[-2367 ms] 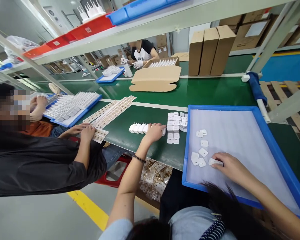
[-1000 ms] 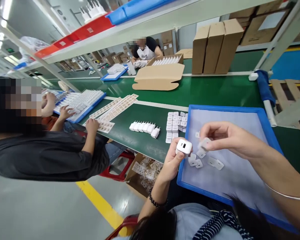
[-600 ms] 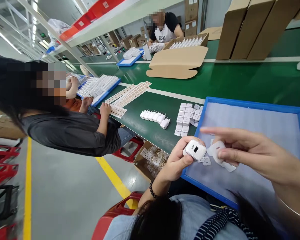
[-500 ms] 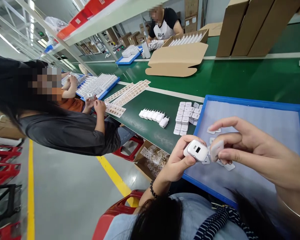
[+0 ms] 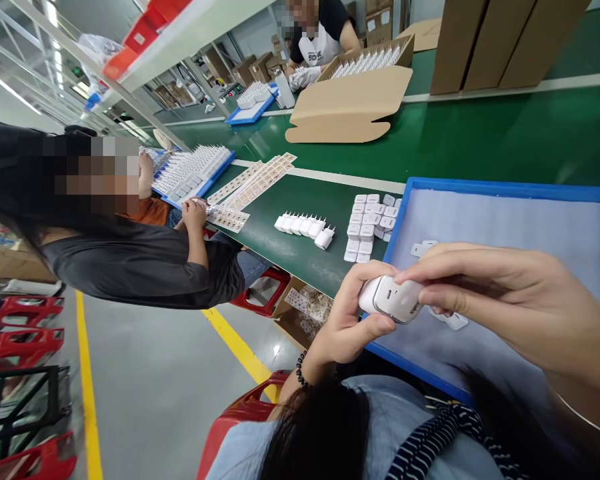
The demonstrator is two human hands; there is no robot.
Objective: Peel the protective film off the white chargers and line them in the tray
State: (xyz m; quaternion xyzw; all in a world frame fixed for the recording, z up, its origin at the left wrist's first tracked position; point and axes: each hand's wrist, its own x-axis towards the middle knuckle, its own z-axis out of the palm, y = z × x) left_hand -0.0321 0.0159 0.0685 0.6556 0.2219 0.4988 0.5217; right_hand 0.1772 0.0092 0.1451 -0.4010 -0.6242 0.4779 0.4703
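My left hand (image 5: 347, 313) is wrapped round a white charger body (image 5: 369, 294) with its face turned to the right. Between the fingertips of my right hand (image 5: 500, 293) is a thin white cover plate (image 5: 401, 301) with a small slot and some lettering. The plate lies against the charger's face; whether it sits flush all round I cannot tell. Under both hands is a blue-rimmed tray (image 5: 510, 187) lined with pale sheeting. A few loose cover plates (image 5: 455, 322) lie in it, partly hidden by my right hand.
Left of the tray stand stacked white pieces (image 5: 362, 231) and a row of pronged chargers (image 5: 303, 225). Label strips (image 5: 260, 183) lie farther off. A co-worker (image 5: 130, 260) sits at left, another (image 5: 325, 40) across the bench near an open carton (image 5: 350, 100). Tall cardboard boxes (image 5: 485, 43) stand behind.
My right hand has moved left and brought the cover plate onto the charger's face. The charger has turned slightly in my left hand. The co-worker at left has lowered their hands.
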